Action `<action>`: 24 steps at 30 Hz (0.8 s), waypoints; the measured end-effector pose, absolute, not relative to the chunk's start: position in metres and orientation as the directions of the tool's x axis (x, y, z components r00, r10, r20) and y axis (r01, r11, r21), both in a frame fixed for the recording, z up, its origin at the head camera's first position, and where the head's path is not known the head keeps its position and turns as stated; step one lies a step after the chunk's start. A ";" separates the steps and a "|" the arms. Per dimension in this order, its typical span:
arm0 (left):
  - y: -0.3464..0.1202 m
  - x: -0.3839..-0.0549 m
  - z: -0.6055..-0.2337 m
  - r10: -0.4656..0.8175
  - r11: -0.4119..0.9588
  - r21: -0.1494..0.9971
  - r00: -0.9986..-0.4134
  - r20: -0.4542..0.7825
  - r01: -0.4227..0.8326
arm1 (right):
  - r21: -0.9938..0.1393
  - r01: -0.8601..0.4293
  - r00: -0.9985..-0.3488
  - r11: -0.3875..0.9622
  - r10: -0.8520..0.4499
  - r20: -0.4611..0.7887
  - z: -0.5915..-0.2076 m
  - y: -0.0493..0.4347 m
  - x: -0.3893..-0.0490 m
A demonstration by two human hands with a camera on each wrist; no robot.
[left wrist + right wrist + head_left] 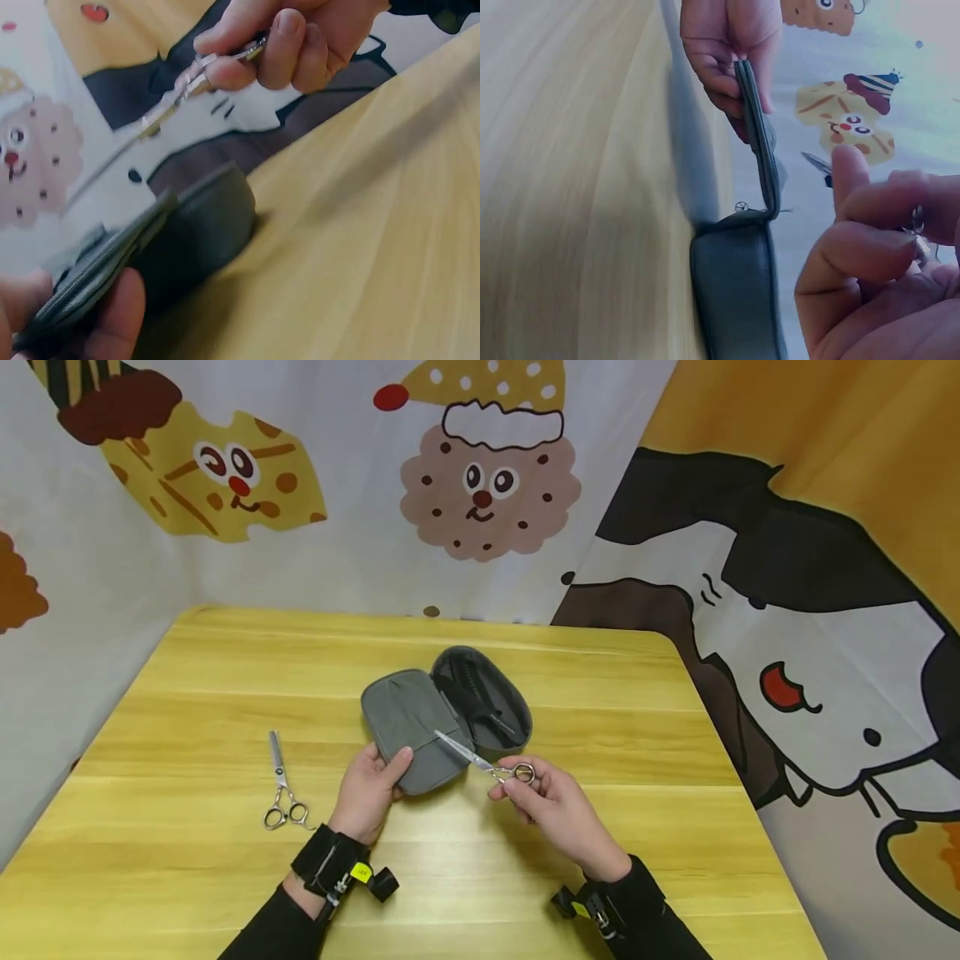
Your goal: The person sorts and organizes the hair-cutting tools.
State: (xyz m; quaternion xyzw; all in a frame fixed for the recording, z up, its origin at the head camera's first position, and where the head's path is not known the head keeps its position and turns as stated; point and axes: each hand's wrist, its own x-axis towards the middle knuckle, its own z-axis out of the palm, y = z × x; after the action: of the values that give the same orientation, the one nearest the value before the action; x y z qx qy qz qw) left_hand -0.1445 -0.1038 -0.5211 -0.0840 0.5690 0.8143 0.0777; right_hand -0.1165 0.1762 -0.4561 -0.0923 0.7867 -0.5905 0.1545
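My left hand (366, 792) pinches the raised lid (405, 714) of a grey zip case, thumb on the inside face and fingers beneath. The case's deeper half (522, 714) stands on the table, with dark items (472, 689) lying in it. Over the lid's inner pocket edge, my right hand (558, 810) holds a pair of silver scissors (472, 758) by the handles, blades pointing up and left toward the lid. In the left wrist view the scissors (161, 114) show above the lid's zipped edge (97, 274). The right wrist view shows the lid (761, 150) side-on.
A second pair of silver scissors (279, 781) lies on the wooden table (225, 685), left of my left hand. Cartoon-printed curtains (360, 560) hang behind and beside the table. Both wrists wear black straps (326, 864) with small cameras.
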 end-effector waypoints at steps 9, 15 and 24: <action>-0.111 -0.149 -0.529 0.092 -0.291 0.920 -0.965 -0.247 -0.263 | -0.405 -0.678 -0.729 0.614 -0.491 0.476 -0.466 0.183 -0.109; -0.114 -0.148 -0.527 0.126 -0.316 0.919 -0.971 -0.204 -0.234 | -0.051 -0.766 -0.541 0.641 -0.599 0.590 -0.473 0.185 -0.108; -0.113 -0.146 -0.530 0.178 -0.327 0.922 -0.972 -0.155 -0.207 | 0.110 -0.717 -0.538 0.688 -0.647 0.540 -0.488 0.176 -0.113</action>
State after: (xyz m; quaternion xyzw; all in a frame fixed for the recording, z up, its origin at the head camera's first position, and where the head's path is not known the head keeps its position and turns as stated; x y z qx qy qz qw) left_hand -0.1460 -0.1133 -0.5297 -0.0126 0.5681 0.8143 0.1181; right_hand -0.1130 0.1760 -0.4879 -0.3899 0.8748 -0.0622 -0.2807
